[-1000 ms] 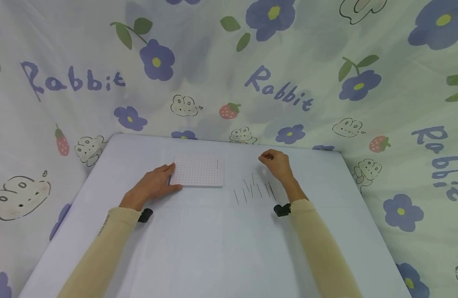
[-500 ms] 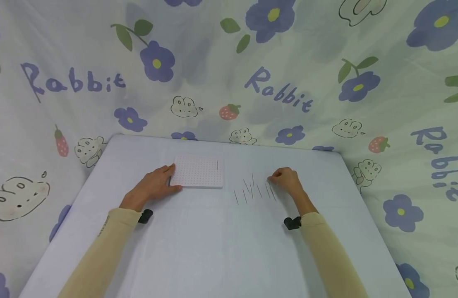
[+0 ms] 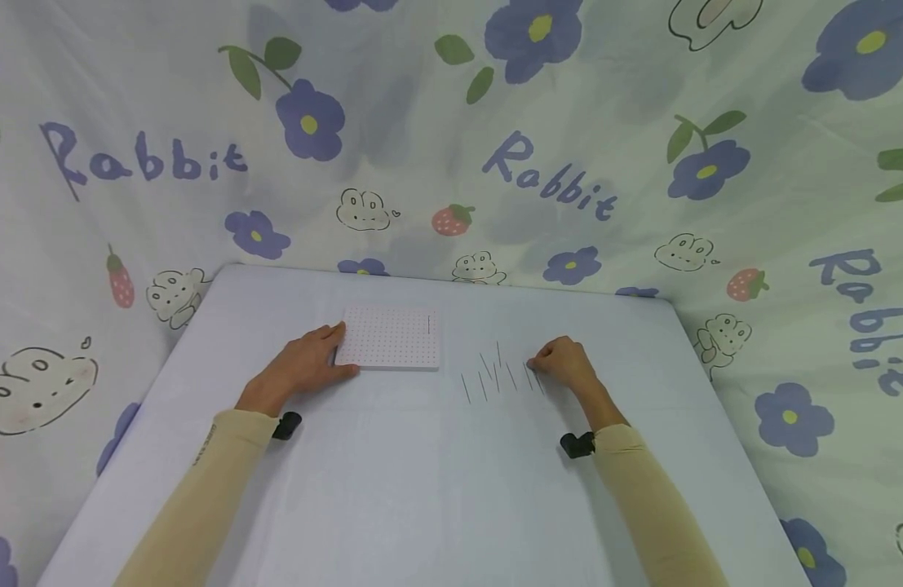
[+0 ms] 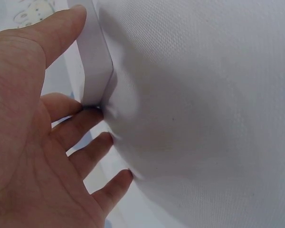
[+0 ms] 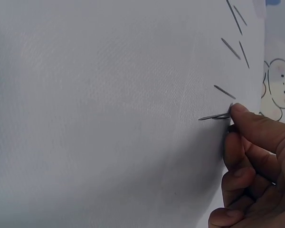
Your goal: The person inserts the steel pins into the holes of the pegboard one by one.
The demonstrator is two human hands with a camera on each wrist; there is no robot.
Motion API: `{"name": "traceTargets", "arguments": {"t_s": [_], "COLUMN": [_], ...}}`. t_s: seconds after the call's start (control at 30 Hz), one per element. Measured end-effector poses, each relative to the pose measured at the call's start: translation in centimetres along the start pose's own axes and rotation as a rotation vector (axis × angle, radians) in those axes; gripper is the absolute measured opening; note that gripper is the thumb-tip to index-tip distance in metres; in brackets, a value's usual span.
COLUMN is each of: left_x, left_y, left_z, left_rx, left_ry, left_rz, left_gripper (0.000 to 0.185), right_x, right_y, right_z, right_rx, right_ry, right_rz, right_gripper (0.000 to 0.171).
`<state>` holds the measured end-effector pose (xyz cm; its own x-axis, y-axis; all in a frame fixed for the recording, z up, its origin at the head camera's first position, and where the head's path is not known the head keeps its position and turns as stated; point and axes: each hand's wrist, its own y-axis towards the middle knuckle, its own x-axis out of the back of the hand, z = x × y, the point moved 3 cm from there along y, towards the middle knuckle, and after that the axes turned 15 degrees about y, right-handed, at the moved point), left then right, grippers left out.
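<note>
A white board (image 3: 388, 338) with a grid of small holes lies on the left half of the table. My left hand (image 3: 300, 363) spans its near left corner, thumb at the front edge and fingers along the left side. In the left wrist view the thumb (image 4: 61, 28) touches the board's side wall (image 4: 97, 59), and the other fingers are spread on the cloth. My right hand (image 3: 566, 363) is over the rightmost of several thin dark pins (image 3: 511, 375). Its thumb and forefinger pinch the end of one pin (image 5: 211, 117), close beside another.
One dark pin (image 3: 429, 324) shows at the upper right of the board. Both hands work on a white-covered table (image 3: 422, 489), with a patterned curtain (image 3: 422, 147) behind it. A small black wrist device (image 3: 577, 444) sits at the right sleeve.
My right hand has come down and towards me, from beyond the pins to the rightmost ones. The left hand and the board have stayed in place.
</note>
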<state>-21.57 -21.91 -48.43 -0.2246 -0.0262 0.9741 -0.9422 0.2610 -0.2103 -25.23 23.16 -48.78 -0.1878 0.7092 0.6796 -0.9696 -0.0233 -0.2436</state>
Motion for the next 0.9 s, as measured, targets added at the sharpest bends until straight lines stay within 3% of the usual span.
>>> {"name": "traceTargets", "arguments": {"t_s": [0.9], "left_x": [0.04], "left_y": [0.02], "left_z": [-0.09], "left_rx": [-0.006], "left_ry": [0.017], "left_rz": [-0.014], "left_gripper": [0.095], "right_x": [-0.75], "right_y": [0.15], "right_z": [-0.39], "right_rx": [0.046], "right_ry": [0.048], "right_rz": [0.031], "right_gripper": [0.018]}}
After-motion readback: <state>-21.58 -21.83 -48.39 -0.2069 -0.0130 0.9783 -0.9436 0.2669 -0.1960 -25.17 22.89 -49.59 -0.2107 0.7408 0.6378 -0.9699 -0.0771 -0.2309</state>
